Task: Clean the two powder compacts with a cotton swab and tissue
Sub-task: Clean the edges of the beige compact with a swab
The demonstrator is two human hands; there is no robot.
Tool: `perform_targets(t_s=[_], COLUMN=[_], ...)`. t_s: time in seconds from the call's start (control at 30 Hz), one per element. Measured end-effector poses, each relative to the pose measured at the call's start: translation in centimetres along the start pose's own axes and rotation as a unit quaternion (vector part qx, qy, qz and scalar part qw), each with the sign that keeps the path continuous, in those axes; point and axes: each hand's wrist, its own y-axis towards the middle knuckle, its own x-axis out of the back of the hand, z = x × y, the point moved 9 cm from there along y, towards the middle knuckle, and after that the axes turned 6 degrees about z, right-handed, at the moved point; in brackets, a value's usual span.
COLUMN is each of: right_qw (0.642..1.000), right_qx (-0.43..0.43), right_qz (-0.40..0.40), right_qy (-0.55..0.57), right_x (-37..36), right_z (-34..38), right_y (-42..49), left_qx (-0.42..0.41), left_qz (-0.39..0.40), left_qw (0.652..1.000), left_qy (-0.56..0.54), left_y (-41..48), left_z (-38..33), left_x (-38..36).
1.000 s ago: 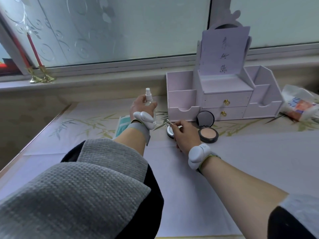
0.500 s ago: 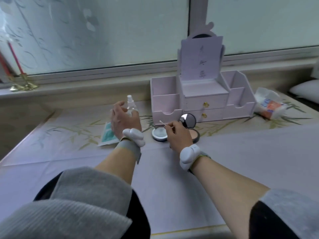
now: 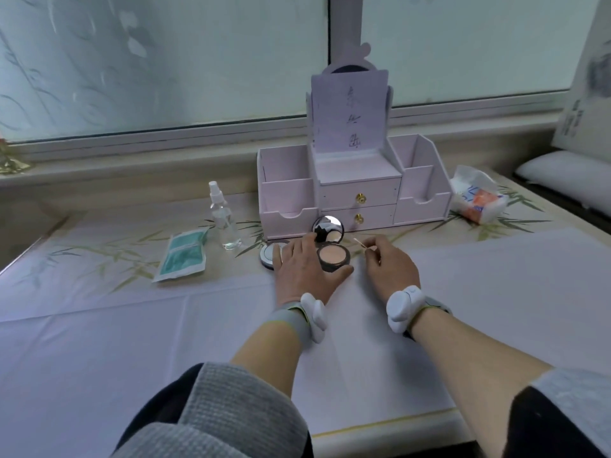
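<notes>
Gripping the open round black powder compact (image 3: 333, 256) in the left hand (image 3: 305, 271) and pinching the thin cotton swab (image 3: 359, 243) in the right hand (image 3: 390, 267), likely readying to bring its tip onto the rim.

Clear plastic spray btl (image 3: 225, 223), glossy mirror (image 3: 328, 227) in compact (image 3: 334, 257), matt tablecloth (image 3: 158, 328).

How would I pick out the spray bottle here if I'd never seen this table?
Find the pale pink drawer organiser standing below the window. Just left of it stands the spray bottle. It is the only clear, upright thing there, with a white nozzle; the teal packet beside it lies flat.
</notes>
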Motion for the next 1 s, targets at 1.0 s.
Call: perform_targets(t_s=[1.0], right_qw=[0.997], right_qx=[0.025], right_qz=[0.024], right_qy=[-0.075], right_x=[-0.6], right_z=[1.0], right_y=[0.8], left_qx=[-0.014], left_qz=[0.033], left_qw=[0.999], left_qy=[-0.009], left_y=[1.0], left_z=[0.4], left_x=[-1.4])
